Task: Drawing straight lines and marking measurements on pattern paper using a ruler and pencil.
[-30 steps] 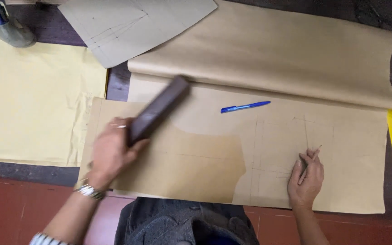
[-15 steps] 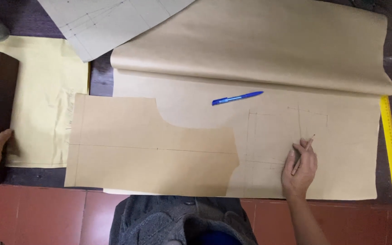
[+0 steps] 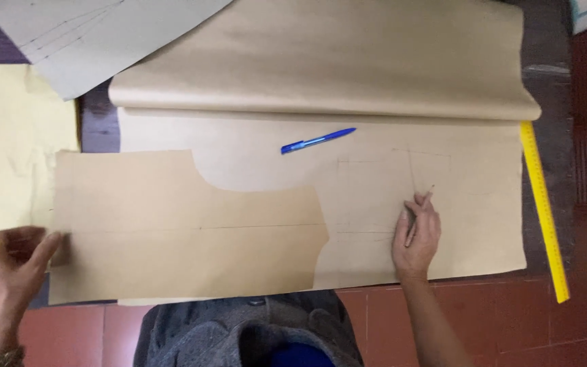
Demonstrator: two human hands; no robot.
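1. Pattern piece (image 3: 191,234) of brown card lies flat on the larger brown paper sheet (image 3: 388,204), toward its left half, with a curved notch cut into its upper right edge and a faint pencil line running along its length.
2. Left hand (image 3: 5,278) sits at the pattern piece's left edge, fingers loosely curled, thumb tip touching or just over the card's edge; it grips nothing that can be made out.
3. Right hand (image 3: 416,234) rests on the paper sheet just right of the pattern piece, closed around a pencil (image 3: 421,212) whose tip points up and to the right, near faint ruled lines drawn on the sheet.
4. A blue pen (image 3: 317,141) lies loose on the sheet above the pattern piece, apart from both hands.
5. The far part of the sheet curls up into a roll (image 3: 321,61) across the top of the table.
6. A yellow ruler (image 3: 543,211) lies along the sheet's right edge, slightly tilted.
7. Pale yellow paper (image 3: 8,143) lies to the left, partly under the pattern piece, and a grey sheet (image 3: 96,34) with drawn lines overlaps the roll at upper left.
8. The person's dark clothing (image 3: 246,336) and a red tiled floor (image 3: 511,319) show below the table edge.
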